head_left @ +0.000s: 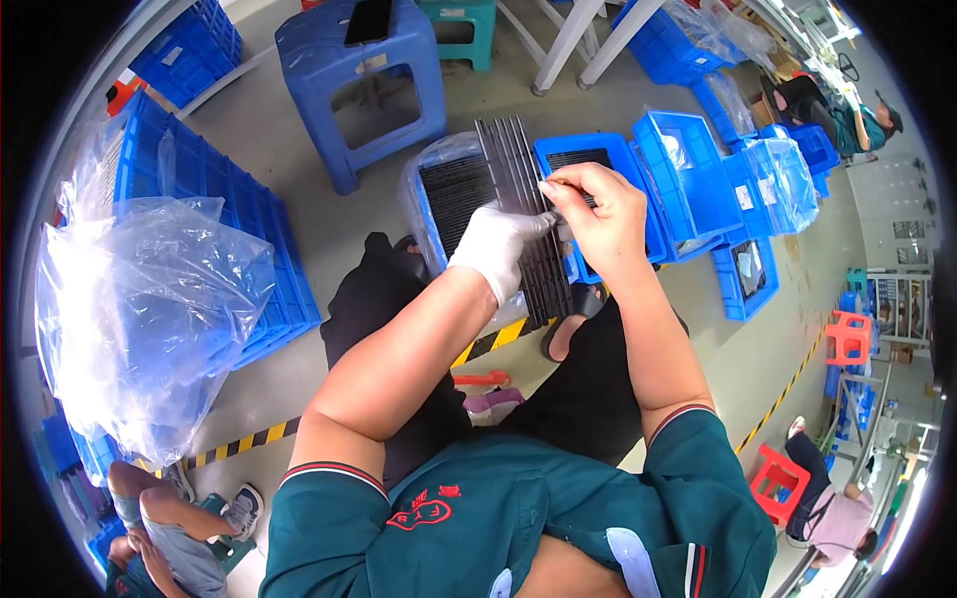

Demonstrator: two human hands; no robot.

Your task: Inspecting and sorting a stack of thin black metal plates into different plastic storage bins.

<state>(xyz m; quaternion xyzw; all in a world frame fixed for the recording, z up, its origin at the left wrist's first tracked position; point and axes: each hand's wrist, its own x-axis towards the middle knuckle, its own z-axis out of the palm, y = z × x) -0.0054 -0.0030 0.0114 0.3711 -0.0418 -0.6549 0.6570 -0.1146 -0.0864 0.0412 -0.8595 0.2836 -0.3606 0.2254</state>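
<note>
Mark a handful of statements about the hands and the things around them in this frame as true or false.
1. The left hand wears a white glove. True.
2. The right hand is gloved too. False: it is bare.
3. The hands work on a stack of dark ribbed strips. True.
4. The blue plastic stool lies tipped on its side. False: it stands upright, with a dark flat thing on its seat.
5. The bins beyond the hands are red. False: the plastic bins are blue.
6. A large clear plastic bag sits to the person's left. True.
</note>
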